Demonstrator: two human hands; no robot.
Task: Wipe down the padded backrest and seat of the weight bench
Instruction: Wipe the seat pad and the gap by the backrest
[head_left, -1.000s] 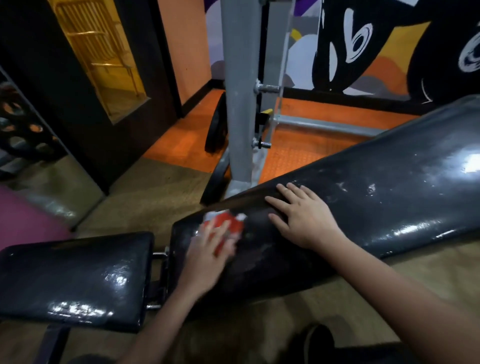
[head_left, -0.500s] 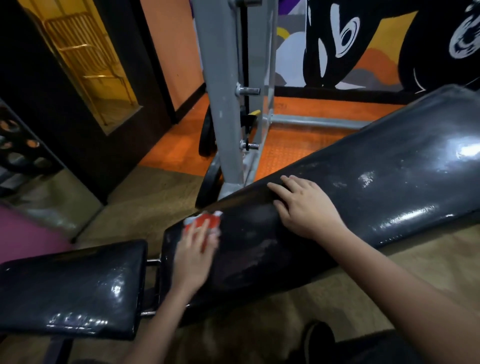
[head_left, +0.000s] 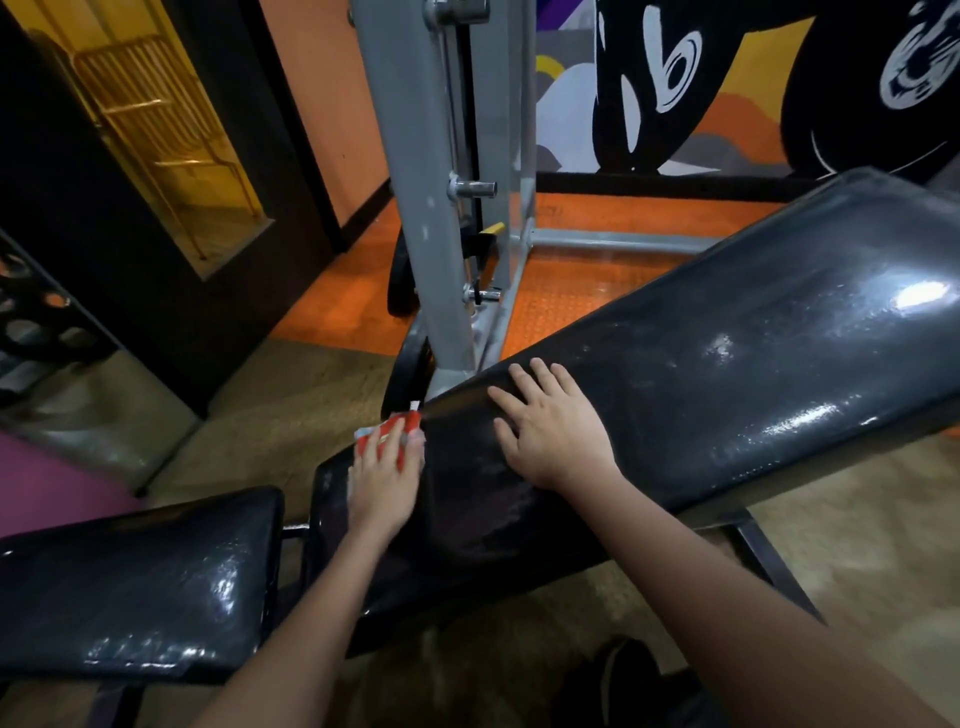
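Observation:
The black padded backrest (head_left: 727, 374) slopes up from the lower middle to the right edge, glossy with wet streaks. The black padded seat (head_left: 135, 587) lies at the lower left, separated from it by a narrow gap. My left hand (head_left: 384, 478) presses a red and white cloth (head_left: 395, 431) flat against the far edge of the backrest's lower end, fingers straight. My right hand (head_left: 550, 431) rests flat on the backrest just right of the cloth, fingers spread toward the far edge.
A grey steel rack upright (head_left: 415, 197) with pegs stands right behind the backrest, with a dark weight plate (head_left: 402, 280) at its base. Orange flooring (head_left: 337, 306) lies beyond, brown mat underfoot. A mirror wall (head_left: 62, 332) is at left, a shoe (head_left: 623, 686) at bottom.
My left hand has slid the cloth away from me, up to the far edge of the backrest's lower end. My right hand has stayed planted on the pad.

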